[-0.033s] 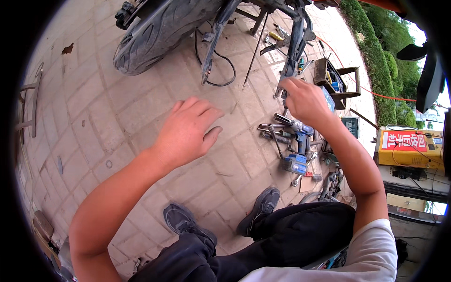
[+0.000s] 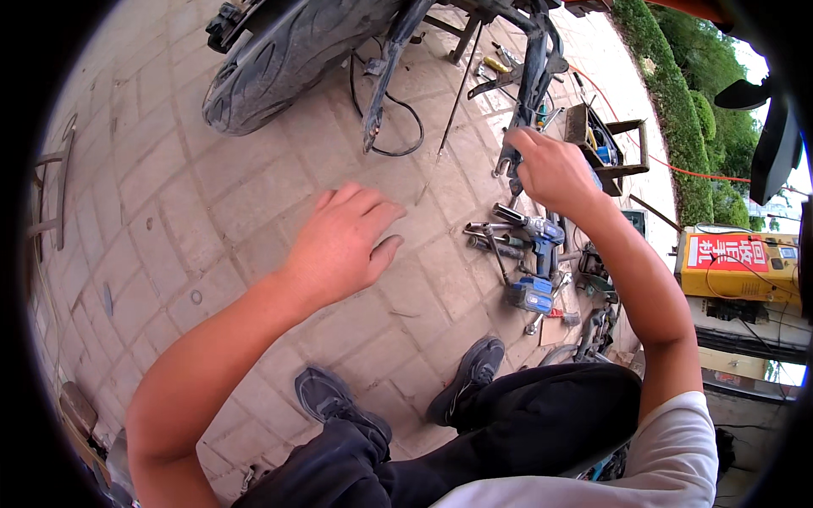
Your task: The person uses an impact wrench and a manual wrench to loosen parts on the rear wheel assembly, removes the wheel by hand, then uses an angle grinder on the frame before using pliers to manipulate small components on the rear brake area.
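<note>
My left hand (image 2: 345, 244) hovers palm down over the paving in the middle, fingers loosely bent and thumb apart, with nothing in it. To the right, my right hand (image 2: 555, 173) is beside the lower end of a dark metal frame arm (image 2: 532, 93) with a slotted tip. Its fingers are half curled and show nothing in them; whether they touch the arm I cannot tell. A second frame arm (image 2: 385, 93) and a black tyre (image 2: 296, 68) lie beyond my left hand. Below my right hand lies a blue and black cordless power tool (image 2: 546, 245) among metal hand tools (image 2: 500, 241).
An open toolbox (image 2: 578, 127) stands at the far right, near an orange cable (image 2: 686, 172). A black cable (image 2: 421, 127) loops on the paving between the frame arms. A yellow machine (image 2: 737, 288) with a red sign is at the right edge. My shoes (image 2: 478, 368) are below.
My right hand has shifted slightly right, uncovering more of the frame arm's tip. My left hand has moved a little nearer and to the right. The tools and frame are unchanged.
</note>
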